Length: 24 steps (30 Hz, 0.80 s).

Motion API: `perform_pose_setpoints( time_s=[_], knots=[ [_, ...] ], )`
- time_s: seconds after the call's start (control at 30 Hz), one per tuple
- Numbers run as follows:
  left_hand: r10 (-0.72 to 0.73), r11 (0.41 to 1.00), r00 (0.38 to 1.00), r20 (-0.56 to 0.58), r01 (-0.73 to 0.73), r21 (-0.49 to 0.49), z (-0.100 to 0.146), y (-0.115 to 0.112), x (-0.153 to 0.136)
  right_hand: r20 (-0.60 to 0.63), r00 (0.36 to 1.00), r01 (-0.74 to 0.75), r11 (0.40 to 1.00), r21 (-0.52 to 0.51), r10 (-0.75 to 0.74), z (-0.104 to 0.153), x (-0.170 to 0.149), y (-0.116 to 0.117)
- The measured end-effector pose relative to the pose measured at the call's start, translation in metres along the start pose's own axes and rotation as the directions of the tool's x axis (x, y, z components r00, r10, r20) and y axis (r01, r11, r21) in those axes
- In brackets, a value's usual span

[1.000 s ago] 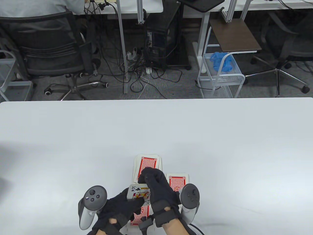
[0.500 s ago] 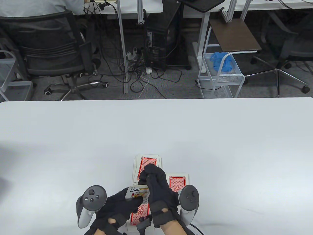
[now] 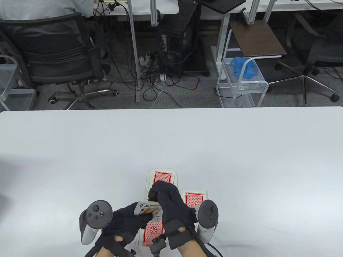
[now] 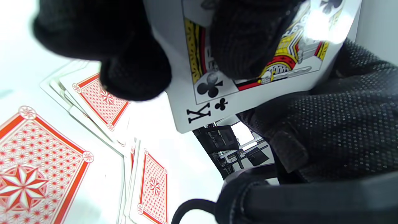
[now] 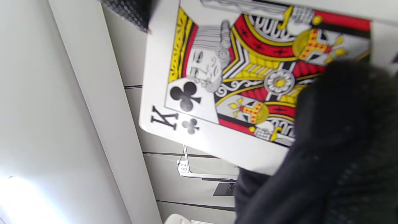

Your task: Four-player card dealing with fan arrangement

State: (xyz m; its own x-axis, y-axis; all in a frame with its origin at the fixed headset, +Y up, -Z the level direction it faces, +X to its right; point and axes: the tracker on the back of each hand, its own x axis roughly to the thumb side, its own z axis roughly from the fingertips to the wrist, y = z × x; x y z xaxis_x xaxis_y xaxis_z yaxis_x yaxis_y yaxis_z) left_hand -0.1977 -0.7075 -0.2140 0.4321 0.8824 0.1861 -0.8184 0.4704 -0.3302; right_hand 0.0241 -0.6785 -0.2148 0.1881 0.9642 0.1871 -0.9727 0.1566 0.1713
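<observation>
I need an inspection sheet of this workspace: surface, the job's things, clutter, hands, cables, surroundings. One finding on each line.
Surface: white table, mostly bare.
Job's things: king of clubs face up, held between both hands; three face-down piles: far pile, right pile, near pile.
Clutter: nothing seen.
Hands: left hand and right hand both grip the king.
Cables: tangle on floor.
Surroundings: office chair, wire cart.
</observation>
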Motion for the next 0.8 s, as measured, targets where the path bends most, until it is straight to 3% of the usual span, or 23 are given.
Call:
perform_pose_setpoints(
  time_s=[0.17,0.3,0.37,0.4,0.43,0.47,0.5,0.57,0.6,0.77,0.8],
  knots=[
    [0.100,0.987,0.994,-0.035,-0.104,-0.121,-0.002,0.004,-0.009,-0.059,0.990,0.132,0.991,0.024,-0.130,-0.003,-0.008,-0.005],
    [0.084,0.996,0.996,-0.008,-0.084,-0.014,-0.002,0.015,-0.010,-0.036,0.961,0.275,0.960,0.058,-0.274,-0.008,-0.011,-0.006],
    [0.152,0.988,0.988,-0.029,-0.151,0.027,-0.002,0.017,-0.011,0.062,0.994,0.086,0.992,0.093,-0.092,-0.010,0.000,-0.009],
    [0.140,0.989,0.989,-0.043,-0.138,0.044,-0.002,0.018,-0.012,0.166,0.978,-0.142,0.985,0.094,0.125,-0.011,0.011,-0.010],
    [0.125,0.991,0.991,-0.047,-0.123,0.047,-0.001,0.020,-0.012,0.229,0.936,-0.294,0.952,0.087,0.268,-0.011,0.018,-0.010],
    [0.118,0.992,0.992,-0.052,-0.116,0.053,0.000,0.021,-0.013,0.322,0.819,-0.520,0.851,0.071,0.474,-0.010,0.030,-0.008],
    [0.120,0.992,0.991,-0.058,-0.117,0.046,0.001,0.021,-0.013,0.368,0.723,-0.643,0.764,0.051,0.584,-0.008,0.035,-0.005],
    [0.080,0.996,0.995,-0.058,-0.078,0.033,0.002,0.021,-0.009,0.436,0.539,-0.800,0.600,-0.003,0.721,-0.004,0.043,0.002],
    [0.045,0.999,0.997,-0.057,-0.043,0.033,0.002,0.022,-0.007,0.453,0.479,-0.836,0.547,-0.023,0.751,-0.003,0.044,0.004],
    [-0.042,0.999,0.998,-0.037,0.041,-0.029,0.001,0.017,0.003,0.454,0.409,-0.861,0.499,-0.093,0.791,-0.002,0.043,0.006],
    [-0.076,0.996,0.996,-0.036,0.075,-0.038,0.000,0.015,0.004,0.460,0.376,-0.879,0.467,-0.097,0.804,-0.002,0.043,0.007]
  ],
)
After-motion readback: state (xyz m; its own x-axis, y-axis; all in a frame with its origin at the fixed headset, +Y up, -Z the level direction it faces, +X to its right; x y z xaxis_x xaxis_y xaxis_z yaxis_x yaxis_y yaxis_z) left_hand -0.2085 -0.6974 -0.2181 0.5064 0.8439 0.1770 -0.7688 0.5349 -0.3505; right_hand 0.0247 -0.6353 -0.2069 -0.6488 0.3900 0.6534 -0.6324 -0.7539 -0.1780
